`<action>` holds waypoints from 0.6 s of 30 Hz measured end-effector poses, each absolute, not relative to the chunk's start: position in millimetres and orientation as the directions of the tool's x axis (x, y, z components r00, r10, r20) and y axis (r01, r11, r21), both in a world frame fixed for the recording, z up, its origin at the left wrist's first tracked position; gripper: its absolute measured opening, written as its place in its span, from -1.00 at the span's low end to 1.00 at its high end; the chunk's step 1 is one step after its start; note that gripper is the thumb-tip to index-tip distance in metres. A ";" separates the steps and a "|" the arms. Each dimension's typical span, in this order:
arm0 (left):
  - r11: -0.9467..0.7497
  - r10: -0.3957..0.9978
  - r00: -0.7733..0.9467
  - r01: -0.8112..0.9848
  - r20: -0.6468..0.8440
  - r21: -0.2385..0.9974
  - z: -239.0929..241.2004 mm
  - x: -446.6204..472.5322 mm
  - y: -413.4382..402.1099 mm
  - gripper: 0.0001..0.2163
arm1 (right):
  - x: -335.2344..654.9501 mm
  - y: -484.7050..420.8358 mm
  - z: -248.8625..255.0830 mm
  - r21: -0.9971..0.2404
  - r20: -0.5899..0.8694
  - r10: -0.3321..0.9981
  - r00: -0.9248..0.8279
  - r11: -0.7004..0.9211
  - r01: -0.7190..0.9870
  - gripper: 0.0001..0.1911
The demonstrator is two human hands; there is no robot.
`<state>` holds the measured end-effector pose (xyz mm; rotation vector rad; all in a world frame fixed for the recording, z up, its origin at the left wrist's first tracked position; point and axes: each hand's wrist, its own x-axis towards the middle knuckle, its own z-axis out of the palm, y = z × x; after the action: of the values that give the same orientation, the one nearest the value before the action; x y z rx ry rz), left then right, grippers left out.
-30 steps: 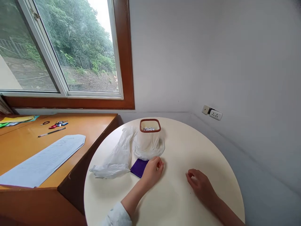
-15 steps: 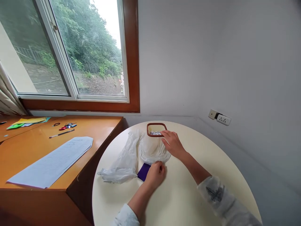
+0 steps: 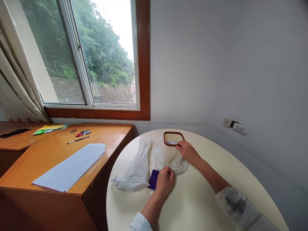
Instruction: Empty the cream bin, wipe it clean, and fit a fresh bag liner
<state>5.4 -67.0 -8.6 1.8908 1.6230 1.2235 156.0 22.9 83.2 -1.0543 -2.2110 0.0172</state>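
A brown rounded-rectangular rim (image 3: 174, 132) tops a small container on the round table, with white-and-dark scraps (image 3: 171, 142) inside. Thin white plastic bag material (image 3: 166, 154) bunches below the rim. My right hand (image 3: 190, 154) is closed on the rim's near right corner, with thumb and fingertips at its edge. Curled beside the near edge of the plastic is my left hand (image 3: 165, 181); whatever its fingers pinch is hidden. Partly behind that hand, a dark purple square (image 3: 153, 179) lies flat. Another crumpled white plastic bag (image 3: 137, 171) spreads to the left.
The cream round table (image 3: 204, 199) stands against the wall. At the left, a wooden desk (image 3: 55, 154) holds papers (image 3: 72, 165), a pen (image 3: 78, 140), red-handled scissors (image 3: 79, 134) and coloured sheets (image 3: 51, 127). A wall socket (image 3: 240, 128) is at the right.
The view has swung left, so everything sits further right. My right fingers, spread over the rim before, now close on its near right corner. My left hand stays curled by the plastic.
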 end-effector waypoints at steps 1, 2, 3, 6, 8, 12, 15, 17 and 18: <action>-0.276 0.922 -0.055 0.603 0.384 0.749 -7.4 4.5 -67.3 -0.79 | 160.4 20.1 83.5 -0.297 0.565 0.697 -0.441 0.671 0.679 -0.85; -0.276 0.915 -0.077 0.594 0.396 0.755 -6.0 3.5 -67.8 -0.78 | 164.9 16.6 83.9 -0.311 0.559 0.702 -0.442 0.671 0.673 -0.85; -0.275 0.909 -0.098 0.590 0.405 0.760 -4.3 2.6 -68.4 -0.77 | 169.5 12.6 84.7 -0.327 0.552 0.707 -0.442 0.671 0.665 -0.85; -0.288 0.881 -0.169 0.551 0.442 0.783 0.7 0.9 -70.8 -0.83 | 183.6 -3.6 89.1 -0.376 0.527 0.721 -0.450 0.672 0.638 -0.85; -0.329 0.851 -0.221 0.480 0.475 0.813 2.4 0.8 -71.6 -0.85 | 192.8 -17.2 93.0 -0.415 0.502 0.732 -0.460 0.671 0.615 -0.84; -0.431 0.823 -0.234 0.339 0.519 0.836 1.1 1.1 -69.0 -0.36 | 209.6 -44.6 97.8 -0.479 0.465 0.751 -0.468 0.658 0.580 -0.83; -0.441 0.862 -0.154 0.241 0.483 0.864 -0.6 1.8 -66.8 -0.11 | 219.3 -60.7 97.5 -0.488 0.489 0.731 -0.476 0.682 0.545 -0.84; -0.422 0.894 -0.079 0.177 0.440 0.889 -0.7 3.2 -67.3 0.00 | 223.3 -69.1 96.7 -0.488 0.504 0.712 -0.489 0.702 0.519 -0.86; -0.403 0.910 -0.042 0.151 0.413 0.903 -0.5 4.4 -68.2 0.04 | 224.3 -72.6 96.2 -0.492 0.507 0.706 -0.495 0.708 0.507 -0.86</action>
<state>4.4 -68.2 -0.5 1.5918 1.1399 1.5047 224.3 -72.6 96.2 -0.9179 -2.2044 0.3622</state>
